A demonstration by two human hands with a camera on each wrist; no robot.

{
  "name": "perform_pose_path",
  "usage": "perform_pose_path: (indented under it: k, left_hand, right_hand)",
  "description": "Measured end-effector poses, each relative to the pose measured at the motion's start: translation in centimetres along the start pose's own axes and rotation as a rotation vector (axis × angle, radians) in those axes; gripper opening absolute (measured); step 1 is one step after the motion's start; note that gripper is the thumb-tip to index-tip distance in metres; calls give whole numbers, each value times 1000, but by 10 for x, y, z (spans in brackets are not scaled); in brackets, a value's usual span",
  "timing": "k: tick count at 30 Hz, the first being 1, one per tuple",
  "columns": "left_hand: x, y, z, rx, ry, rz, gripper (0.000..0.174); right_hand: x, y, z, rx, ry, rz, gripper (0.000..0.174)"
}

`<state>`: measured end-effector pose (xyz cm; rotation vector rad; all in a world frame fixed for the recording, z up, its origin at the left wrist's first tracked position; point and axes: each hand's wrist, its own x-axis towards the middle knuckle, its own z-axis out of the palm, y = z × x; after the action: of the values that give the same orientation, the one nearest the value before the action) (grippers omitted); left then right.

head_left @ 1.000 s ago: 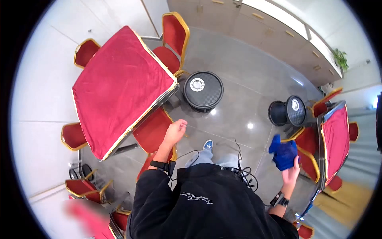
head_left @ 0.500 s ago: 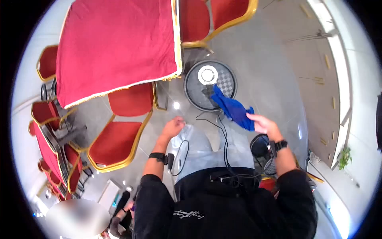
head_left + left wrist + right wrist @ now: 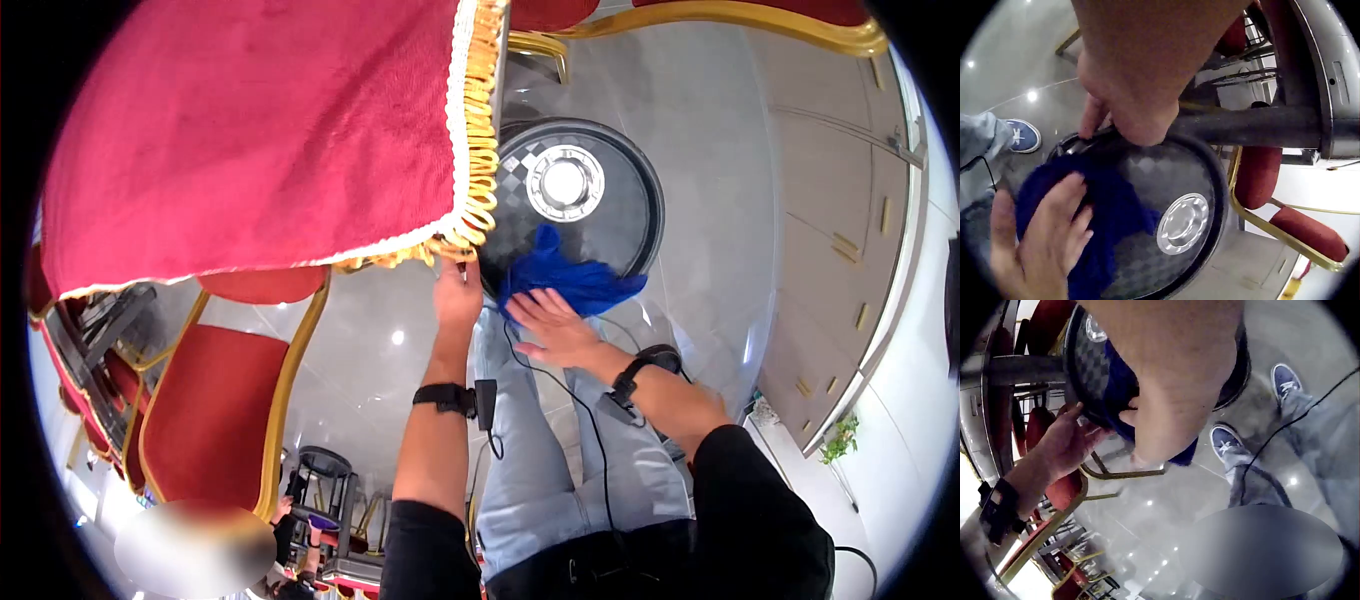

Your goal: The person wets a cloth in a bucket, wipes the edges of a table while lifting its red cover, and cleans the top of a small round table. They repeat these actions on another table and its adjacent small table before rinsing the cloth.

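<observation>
Where the two hands meet: at the near rim of the round black top (image 3: 628, 215), middle of the head view, just under the fringe of the tablecloth (image 3: 260, 140)
left hand (image 3: 458, 295): fingers curled over the rim of the round black top and gripping it, just left of the blue cloth (image 3: 565, 278); the forearm runs straight up the frame
right hand (image 3: 555, 325): flat, fingers straight and spread, palm pressing down on the blue cloth; it grips nothing
blue cloth: bunched on the lower left part of the round black top, lying over the checkered face, one edge spilling past the rim toward the person; close beside the left hand's fingers
round black top: checkered face inside a raised black rim
silver cap (image 3: 565, 182): at the middle of the round black top, uncovered, apart from the cloth
tablecloth: red with a gold fringe, filling the upper left of the head view; its corner hangs over the left edge of the round black top
chair (image 3: 210, 420): red seat in a gold frame, lower left of the head view, under the tablecloth's edge
wrist bands: a black one on each forearm, with a thin cable (image 3: 585, 420) trailing down over the light jeans
blue shoe (image 3: 1022, 134): on the glossy grey floor, left edge of the left wrist view, beside the rim
cabinets (image 3: 850, 250): pale doors with small handles along the right edge of the head view
</observation>
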<state>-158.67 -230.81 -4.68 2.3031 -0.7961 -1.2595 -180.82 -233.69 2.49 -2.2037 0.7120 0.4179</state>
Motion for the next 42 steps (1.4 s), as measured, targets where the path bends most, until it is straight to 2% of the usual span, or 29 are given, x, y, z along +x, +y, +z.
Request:
perform_pose_path:
  k: [2, 3, 6, 7, 8, 10, 12, 15, 18, 19, 20, 22, 24, 25, 27, 29, 30, 32, 33, 34, 35, 36, 37, 38, 39, 40, 42]
  left_hand:
    - [5, -12, 3, 101, 55, 152, 38]
    - [1, 4, -3, 126, 126, 185, 31]
    - [0, 46, -34, 135, 38, 150, 27]
    - [4, 45, -34, 166, -7, 92, 25]
    - [7, 38, -29, 203, 28, 151, 26]
    - [7, 31, -22, 209, 140, 342, 28]
    - [14, 23, -14, 213, 9, 202, 29]
    - [14, 29, -14, 240, -36, 181, 32]
    - [9, 46, -22, 250, -61, 96, 30]
    - [15, 40, -17, 147, -104, -18, 27]
    - [13, 41, -16, 169, -82, 13, 26]
    - [11, 45, -15, 216, -37, 74, 26]
    - [14, 52, -28, 118, -240, -94, 31]
    - [12, 58, -29, 67, -192, -103, 33]
    - [9, 61, -29, 36, -135, -122, 37]
    - [12, 53, -28, 74, -130, -133, 42]
    - [10, 65, -34, 102, -187, -219, 44]
    - [15, 54, -25, 239, -161, -171, 48]
    - [13, 69, -43, 139, -212, -218, 56]
    - [21, 59, -36, 131, -224, -175, 62]
    - [28, 48, -23, 79, -215, -176, 64]
    - [27, 56, -22, -27, -292, -204, 66]
    - [28, 50, -7, -87, -327, -113, 67]
    - [20, 47, 15, -204, -190, -137, 65]
    - [2, 57, 11, -123, -172, -118, 69]
    - [-22, 69, 13, -47, -179, -101, 74]
    - [-47, 48, 43, -167, -43, -50, 85]
  right_hand:
    - [38, -4, 1, -20, 69, -68, 71]
    - [58, -6, -11, -60, 107, -74, 66]
    - [89, 21, -42, -77, 257, -195, 53]
    - [92, 32, -56, -130, 200, -159, 51]
    - [96, 41, -69, -180, 142, -123, 50]
    - [106, 68, -81, -310, 236, -3, 49]
    - [102, 91, -108, -488, 304, 177, 47]
    - [80, 103, -138, -467, 328, 148, 49]
    - [41, 119, -128, -514, 386, 369, 55]
    - [29, 120, -113, -558, 357, 441, 58]
    - [12, 121, -100, -609, 324, 512, 61]
    - [-14, 101, -75, -618, 121, 677, 70]
    - [-36, 72, -35, -602, 124, 696, 69]
    - [-39, 48, -18, -595, 158, 699, 68]
    - [-28, -4, 3, -298, 192, 764, 59]
    - [1, -41, 4, -130, 71, 704, 43]
    - [8, -43, 3, -93, 93, 614, 39]
    - [34, -43, 2, 7, 135, 407, 32]
    - [36, -28, 6, 95, 262, 373, 39]
    - [33, -5, 2, 365, 74, 392, 48]
    - [27, 2, -30, 491, -169, 407, 52]
    - [15, 23, -44, 456, -278, 239, 48]
    - [-3, 42, -51, 684, -401, 287, 44]
    - [-21, 68, -65, 704, -488, 243, 38]
    - [-44, 79, -81, 935, -526, 383, 31]
    - [-70, 88, -112, 1053, -536, 490, 35]
    - [-122, 98, -176, 1470, -469, 627, 48]
